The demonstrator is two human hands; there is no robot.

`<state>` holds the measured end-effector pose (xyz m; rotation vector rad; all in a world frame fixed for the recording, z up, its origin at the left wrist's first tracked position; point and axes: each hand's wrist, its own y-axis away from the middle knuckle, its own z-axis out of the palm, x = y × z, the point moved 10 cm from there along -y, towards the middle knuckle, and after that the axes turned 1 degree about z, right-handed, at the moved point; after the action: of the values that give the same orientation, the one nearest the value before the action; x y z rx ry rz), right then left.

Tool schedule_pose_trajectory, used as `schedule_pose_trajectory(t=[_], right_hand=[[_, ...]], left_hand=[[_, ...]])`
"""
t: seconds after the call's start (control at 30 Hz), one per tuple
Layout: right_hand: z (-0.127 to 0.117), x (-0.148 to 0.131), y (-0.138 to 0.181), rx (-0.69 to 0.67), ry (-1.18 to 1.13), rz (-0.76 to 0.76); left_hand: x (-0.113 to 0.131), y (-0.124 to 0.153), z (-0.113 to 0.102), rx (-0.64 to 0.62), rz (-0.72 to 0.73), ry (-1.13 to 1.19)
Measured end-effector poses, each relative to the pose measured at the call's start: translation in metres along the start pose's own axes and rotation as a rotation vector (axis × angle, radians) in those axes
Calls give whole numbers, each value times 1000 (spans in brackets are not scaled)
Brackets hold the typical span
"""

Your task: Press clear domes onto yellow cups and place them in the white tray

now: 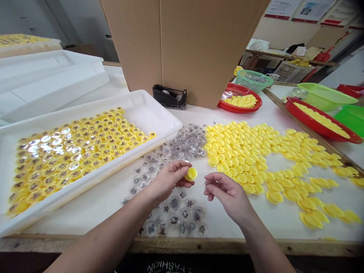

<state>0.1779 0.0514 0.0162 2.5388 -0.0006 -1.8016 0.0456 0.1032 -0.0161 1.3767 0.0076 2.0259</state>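
My left hand [170,177] is closed on a small round yellow plastic cap [191,174], held between thumb and fingers with its round face up. A short gap to the right, my right hand [224,189] has its thumb and fingers drawn together; whatever they may hold is too small to make out. Below and left of my hands lie loose clear plastic domes [175,203] with small dark printed figures. More clear domes [187,142] are heaped beyond my left hand. Many loose yellow caps [236,146] spread over the table to the right.
On the left a white tray [159,113] carries rows of yellow pieces with clear tops. A black tape dispenser [170,97] stands before a tall cardboard box [184,45]. Red dishes [257,106] and green baskets [253,80] sit at the back right. Stacked white trays [51,85] are far left.
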Motion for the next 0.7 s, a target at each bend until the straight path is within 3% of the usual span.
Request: schedule_pose_trajectory(t=[0.1,0.33,0.5,0.7], right_hand=[[-5,0,2,27,-231,49],[2,15,-2,42,-288,164],[-4,5,-1,63,-143,93],[-5,-30,4,89,187,-131]], left_hand=[[-15,4,14,-58,-55,-39],[-21,8,26,-121,-51,-60],[-23,8,31,-191,-99,77],[-23,8,26,-138,-57,-23]])
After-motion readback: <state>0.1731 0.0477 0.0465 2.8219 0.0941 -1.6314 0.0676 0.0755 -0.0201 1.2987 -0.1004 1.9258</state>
